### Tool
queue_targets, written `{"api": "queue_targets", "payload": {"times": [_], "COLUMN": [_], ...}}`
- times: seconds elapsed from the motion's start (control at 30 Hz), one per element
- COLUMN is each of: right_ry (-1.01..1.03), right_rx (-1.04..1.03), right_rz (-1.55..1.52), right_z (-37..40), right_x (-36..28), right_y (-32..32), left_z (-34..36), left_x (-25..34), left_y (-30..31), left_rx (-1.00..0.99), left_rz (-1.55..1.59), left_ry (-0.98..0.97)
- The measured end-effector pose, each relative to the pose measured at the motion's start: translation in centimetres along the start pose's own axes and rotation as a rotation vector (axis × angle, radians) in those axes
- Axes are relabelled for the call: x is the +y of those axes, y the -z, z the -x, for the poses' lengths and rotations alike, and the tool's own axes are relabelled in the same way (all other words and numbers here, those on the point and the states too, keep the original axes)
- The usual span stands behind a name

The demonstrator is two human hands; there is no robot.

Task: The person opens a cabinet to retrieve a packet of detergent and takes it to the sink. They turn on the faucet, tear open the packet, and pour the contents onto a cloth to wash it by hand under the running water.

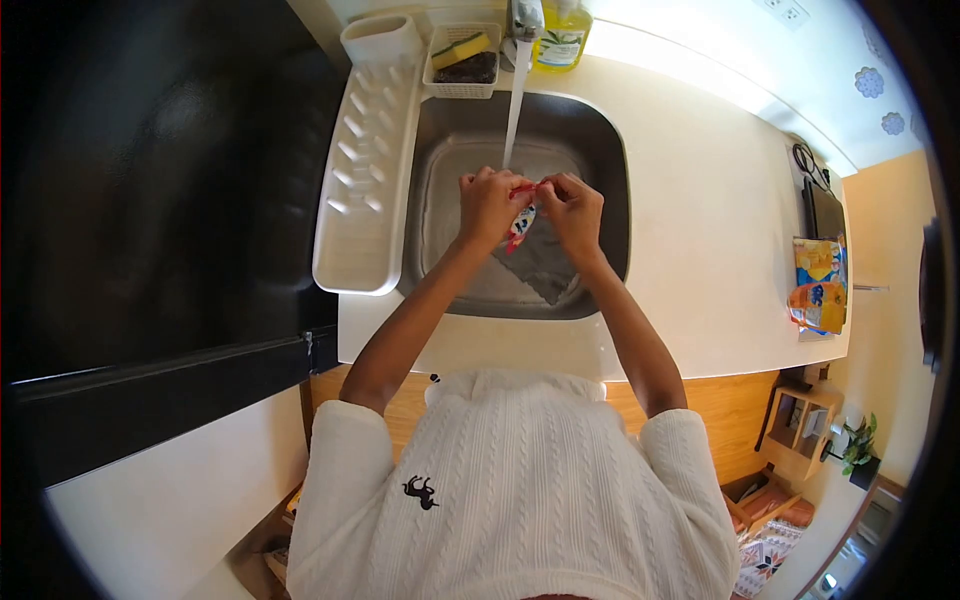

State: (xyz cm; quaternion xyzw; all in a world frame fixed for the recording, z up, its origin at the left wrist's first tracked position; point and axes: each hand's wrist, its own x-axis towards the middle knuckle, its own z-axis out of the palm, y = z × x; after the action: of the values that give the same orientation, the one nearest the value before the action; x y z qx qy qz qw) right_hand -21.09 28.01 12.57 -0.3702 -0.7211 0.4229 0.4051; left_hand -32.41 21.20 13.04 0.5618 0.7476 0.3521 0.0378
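Over the sink (418,240), both hands pinch the top edge of a small red, white and blue packet (521,222). My left hand (488,208) is closed on its left side, and my right hand (573,212) is closed on its upper right corner. The packet hangs between them, its lower end free. Just behind the hands, a stream of water (515,105) falls from the faucet (525,22). Something dark and flat (545,268) lies on the sink bottom, too unclear to name.
A white dish rack (355,230) stands left of the sink. Behind are a basket (462,90) with a yellow sponge (461,50) and a yellow soap bottle (561,42). Colourful packages (820,285) and a black device (824,212) sit at the counter's far right.
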Motion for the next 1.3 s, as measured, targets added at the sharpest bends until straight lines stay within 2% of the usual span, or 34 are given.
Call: {"api": "queue_targets", "payload": {"times": [0.1,0.2,0.3,0.4,0.57,0.67,0.8,0.87,0.9,1.03,1.07,1.13,1.17,1.27,1.3], "right_ry": [0.052,0.094,-0.061,-0.364,-0.495,-0.643,-0.804,-0.796,-0.791,-0.753,-0.839,-0.999,-0.982,-0.923,-0.952], "right_rx": [-0.109,-0.078,0.015,0.065,0.086,0.101,0.188,0.130,0.103,-0.085,-0.242,-0.561,-0.591,-0.687,-0.675], "right_rz": [0.059,0.080,-0.054,-0.338,-0.618,-0.824,-1.025,-1.009,-1.002,-0.562,-0.705,-0.992,-1.072,-1.317,-1.280], "right_z": [-0.7,-1.1,-1.0,-0.6,-0.1,-0.1,-0.1,-0.1,-0.2,-0.4,-0.2,0.2,0.0,-0.7,-1.2], "right_x": [-1.1,-1.1,-0.3,-1.1,0.0,0.9,2.2,2.4,2.3,2.7,3.2,3.4,3.7,4.9,3.5], "right_y": [1.0,1.3,0.6,0.4,0.2,0.2,0.6,1.0,1.4,4.2,4.6,5.2,5.8,7.6,8.4], "left_z": [0.4,0.0,-0.3,-0.1,0.2,-0.3,-1.0,-1.4,-1.7,-3.7,-4.3,-5.7,-6.2,-6.6,-6.6], "left_x": [-0.2,-0.4,-0.1,0.6,0.8,0.9,1.7,1.7,1.4,1.4,2.1,2.8,3.1,3.5,3.7], "left_y": [0.3,-0.2,-1.1,-1.8,-2.6,-3.1,-1.8,-1.6,-1.7,-0.2,0.8,1.9,2.4,4.1,4.8], "left_rx": [-0.013,-0.029,0.015,0.089,0.171,0.131,0.024,-0.021,-0.038,-0.146,-0.183,-0.236,-0.262,-0.468,-0.487], "left_rz": [-0.033,0.090,0.196,0.333,0.600,0.687,0.597,0.585,0.535,0.379,0.351,0.295,0.264,0.362,0.346], "left_ry": [-0.045,0.004,0.098,0.179,0.241,0.319,0.278,0.265,0.187,-0.054,-0.096,-0.335,-0.456,-0.572,-0.586]}}
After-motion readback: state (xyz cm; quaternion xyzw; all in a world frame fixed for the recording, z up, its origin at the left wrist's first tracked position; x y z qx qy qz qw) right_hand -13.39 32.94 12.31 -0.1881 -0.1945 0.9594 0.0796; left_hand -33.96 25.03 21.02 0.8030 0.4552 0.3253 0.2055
